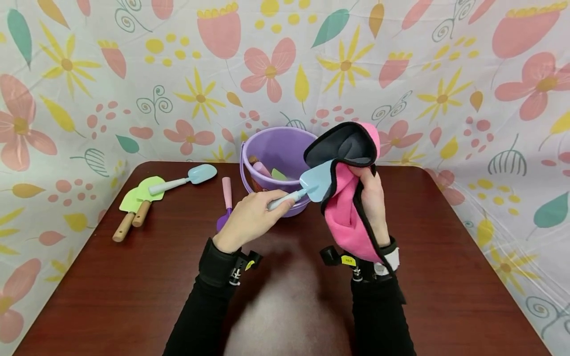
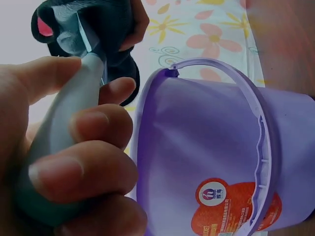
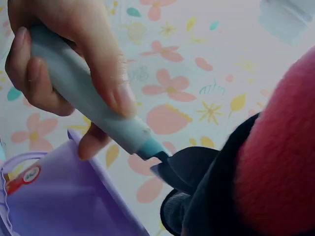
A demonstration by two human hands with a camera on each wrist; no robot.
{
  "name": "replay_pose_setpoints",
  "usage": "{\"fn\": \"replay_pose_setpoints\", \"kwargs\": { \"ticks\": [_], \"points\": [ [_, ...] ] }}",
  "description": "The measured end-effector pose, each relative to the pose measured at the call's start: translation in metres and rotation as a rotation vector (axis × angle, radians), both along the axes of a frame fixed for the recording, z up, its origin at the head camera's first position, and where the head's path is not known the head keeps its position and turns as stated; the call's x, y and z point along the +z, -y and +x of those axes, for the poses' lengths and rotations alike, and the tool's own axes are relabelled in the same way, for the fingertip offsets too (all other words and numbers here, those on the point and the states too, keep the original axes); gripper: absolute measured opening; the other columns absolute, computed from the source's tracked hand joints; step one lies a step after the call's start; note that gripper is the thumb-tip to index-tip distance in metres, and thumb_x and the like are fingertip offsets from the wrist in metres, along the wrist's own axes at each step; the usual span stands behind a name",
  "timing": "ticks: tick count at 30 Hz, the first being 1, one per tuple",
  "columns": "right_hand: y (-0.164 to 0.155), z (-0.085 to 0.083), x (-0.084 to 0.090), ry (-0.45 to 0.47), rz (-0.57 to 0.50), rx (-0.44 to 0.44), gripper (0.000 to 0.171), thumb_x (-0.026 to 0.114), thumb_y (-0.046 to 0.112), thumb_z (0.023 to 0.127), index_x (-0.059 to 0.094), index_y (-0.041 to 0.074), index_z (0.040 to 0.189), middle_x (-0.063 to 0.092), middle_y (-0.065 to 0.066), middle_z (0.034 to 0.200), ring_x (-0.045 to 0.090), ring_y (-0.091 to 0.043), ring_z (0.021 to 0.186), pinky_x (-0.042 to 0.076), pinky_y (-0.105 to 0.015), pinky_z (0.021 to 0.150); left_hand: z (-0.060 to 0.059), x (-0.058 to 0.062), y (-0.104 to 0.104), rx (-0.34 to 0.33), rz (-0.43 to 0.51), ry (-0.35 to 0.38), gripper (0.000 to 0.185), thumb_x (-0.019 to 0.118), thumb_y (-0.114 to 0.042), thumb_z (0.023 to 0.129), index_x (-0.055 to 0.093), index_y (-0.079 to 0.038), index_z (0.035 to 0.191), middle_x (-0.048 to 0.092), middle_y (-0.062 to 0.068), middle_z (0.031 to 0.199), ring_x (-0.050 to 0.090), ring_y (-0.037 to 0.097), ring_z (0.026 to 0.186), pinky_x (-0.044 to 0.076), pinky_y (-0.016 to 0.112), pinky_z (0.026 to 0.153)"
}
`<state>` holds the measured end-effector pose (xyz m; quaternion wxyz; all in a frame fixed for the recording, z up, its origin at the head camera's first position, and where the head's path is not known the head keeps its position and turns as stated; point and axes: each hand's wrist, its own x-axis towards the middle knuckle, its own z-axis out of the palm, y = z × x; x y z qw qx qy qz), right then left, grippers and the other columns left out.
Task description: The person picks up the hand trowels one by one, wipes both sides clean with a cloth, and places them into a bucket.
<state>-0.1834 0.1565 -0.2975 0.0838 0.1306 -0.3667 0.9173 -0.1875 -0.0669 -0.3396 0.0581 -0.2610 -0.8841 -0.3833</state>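
Above the middle of the dark red worktop [image 1: 445, 257], just in front of the purple bucket [image 1: 276, 148], both hands meet around a pale blue toy shovel [image 1: 311, 185]. The left hand [image 1: 249, 217] has its grip curled round the shovel's grey-blue handle, thumb on top and fingers wrapped below, as the left wrist view shows closely. The right hand [image 1: 371, 198] grips a pink cloth with a dark grey lining and black edge [image 1: 343, 207], bunched in the fingers and folded over the shovel's blade, so the blade's tip is tucked under the cloth.

By my reading, the work is a wiping of the toy tools, and this shovel is mid-wipe: the blade sits in the cloth, the handle is not covered.

At about ten o'clock from the hands, on the worktop, lie another blue shovel with a white handle [image 1: 187, 180] and two green spades with wooden handles [image 1: 138, 200]. At eleven o'clock, just left of the bucket, lies a purple tool with a pink handle [image 1: 226, 200], partly hidden by the left hand. Inside the bucket, at twelve o'clock, a few more pieces show, pink and green among them.

Whether those lying out are done or waiting, I cannot tell; the pieces in the bucket look untouched or already returned.
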Motion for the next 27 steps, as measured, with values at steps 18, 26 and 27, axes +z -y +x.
{"fn": "replay_pose_setpoints", "kwargs": {
  "ticks": [18,26,27],
  "points": [
    [-0.042,-0.012,0.006,-0.076,0.511,-0.481,0.03,0.067,0.001,0.089,0.063,0.005,0.118,0.061,-0.013,0.107,0.058,-0.018,0.087,0.047,-0.024,0.074,-0.017,0.025,0.017,0.089,-0.164,-0.067,0.027,0.053,-0.047,0.098,0.07,-0.025,0.099,0.052,-0.008,0.067,0.05,0.013,0.062,0.036,0.035,0.062],
    [-0.078,-0.011,0.008,-0.025,0.678,-0.441,0.034,0.066,-0.001,0.088,0.061,0.006,0.121,0.061,-0.011,0.107,0.059,-0.014,0.078,0.049,-0.02,0.065,-0.044,0.059,0.024,0.123,-0.303,-0.025,0.031,0.053,-0.047,0.098,0.064,-0.018,0.099,0.059,-0.002,0.074,0.054,0.018,0.065,0.042,0.036,0.056],
    [-0.083,-0.011,0.007,-0.016,0.725,-0.443,0.034,0.065,0.0,0.088,0.061,0.007,0.121,0.061,-0.01,0.108,0.059,-0.013,0.078,0.049,-0.019,0.065,-0.048,0.062,0.023,0.129,-0.329,-0.024,0.031,0.053,-0.048,0.098,0.063,-0.018,0.097,0.058,-0.001,0.074,0.053,0.019,0.066,0.041,0.036,0.057]
  ]
}}
